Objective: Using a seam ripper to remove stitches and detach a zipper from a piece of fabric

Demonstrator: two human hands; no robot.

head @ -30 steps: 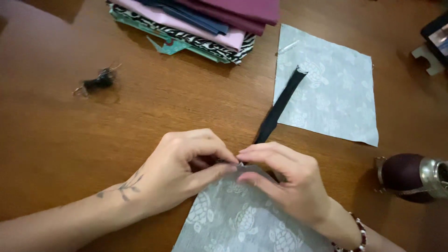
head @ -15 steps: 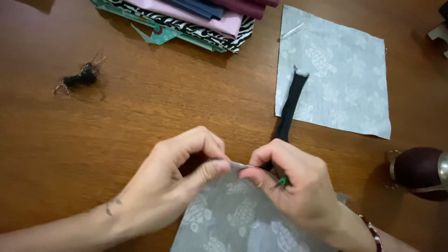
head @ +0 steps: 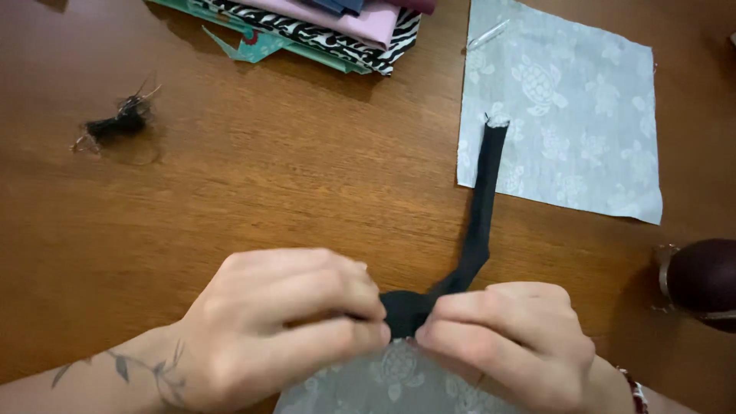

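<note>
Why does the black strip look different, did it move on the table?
Yes. The black strip now has its far end lying on the pale turtle-print fabric square, nearer that square's left edge than before, while both hands pinch its near end.

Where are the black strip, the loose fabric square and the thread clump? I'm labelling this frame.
black strip [head: 483, 207], head view, middle of its length
loose fabric square [head: 575, 115], head view, its centre
thread clump [head: 116, 125], head view, dark core
</note>
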